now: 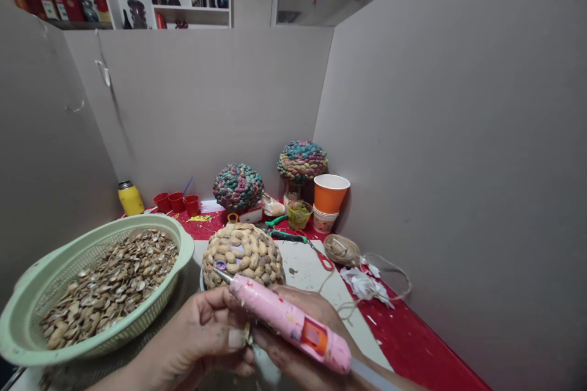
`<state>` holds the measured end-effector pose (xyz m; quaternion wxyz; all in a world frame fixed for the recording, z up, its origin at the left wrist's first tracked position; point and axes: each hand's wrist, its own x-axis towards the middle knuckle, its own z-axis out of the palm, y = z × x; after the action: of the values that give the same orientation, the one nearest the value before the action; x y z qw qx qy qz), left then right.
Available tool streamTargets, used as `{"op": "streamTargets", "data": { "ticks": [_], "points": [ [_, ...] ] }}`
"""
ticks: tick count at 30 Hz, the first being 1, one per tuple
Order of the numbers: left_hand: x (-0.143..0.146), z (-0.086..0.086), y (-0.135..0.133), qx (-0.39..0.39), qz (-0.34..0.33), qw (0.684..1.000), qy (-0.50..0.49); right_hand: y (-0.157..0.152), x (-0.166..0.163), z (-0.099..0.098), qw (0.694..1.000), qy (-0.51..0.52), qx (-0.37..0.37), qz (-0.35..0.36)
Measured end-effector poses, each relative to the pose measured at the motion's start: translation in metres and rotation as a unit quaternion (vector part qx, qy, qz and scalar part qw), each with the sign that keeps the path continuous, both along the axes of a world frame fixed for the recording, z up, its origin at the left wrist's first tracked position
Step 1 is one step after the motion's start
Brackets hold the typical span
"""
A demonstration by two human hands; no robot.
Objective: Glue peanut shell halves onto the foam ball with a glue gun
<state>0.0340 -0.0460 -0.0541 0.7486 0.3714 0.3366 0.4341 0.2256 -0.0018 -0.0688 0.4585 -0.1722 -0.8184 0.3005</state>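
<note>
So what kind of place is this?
Probably a craft workspace: there's a pink glue gun, a peanut-covered dome, and a green basket of loose shells.

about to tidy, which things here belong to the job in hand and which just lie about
Likely in the job:
pink glue gun, in right hand
peanut-covered form
shells in green basket

Probably just lying about:
yellow jar
red cups
twine ball

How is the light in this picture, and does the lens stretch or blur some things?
All in the head view: soft light without strong glare; the left partition darkens downward; the green basket seems stretched toward the left edge; the pink glue gun looks fairly sharp.
</note>
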Motion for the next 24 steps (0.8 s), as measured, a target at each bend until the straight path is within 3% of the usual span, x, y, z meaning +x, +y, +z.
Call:
{"op": "streamTargets", "data": {
  "ticks": [4, 14, 17, 20, 24],
  "points": [
    [0.001, -0.001, 0.001, 0.032, 0.012, 0.999, 0.016, 0.0, -0.001, -0.003, 0.999, 0.006, 0.023, -0.026],
    [0.001, -0.004, 0.001, 0.015, 0.001, 1.0, -0.01, 0.003, -0.004, -0.01, 0.998, 0.033, 0.041, -0.026],
    [-0.001, -0.006, 0.003, 0.007, 0.008, 1.0, -0.026, -0.004, -0.002, -0.002, 0.999, 0.027, -0.018, -0.042],
    [-0.002, -0.005, 0.005, 0.013, 0.023, 0.999, -0.021, -0.011, -0.002, 0.008, 0.989, 0.01, -0.125, -0.073],
    [-0.001, -0.002, 0.005, 0.035, 0.031, 0.999, -0.008, -0.015, -0.003, 0.015, 0.979, 0.013, -0.2, -0.043]
  ]
}}
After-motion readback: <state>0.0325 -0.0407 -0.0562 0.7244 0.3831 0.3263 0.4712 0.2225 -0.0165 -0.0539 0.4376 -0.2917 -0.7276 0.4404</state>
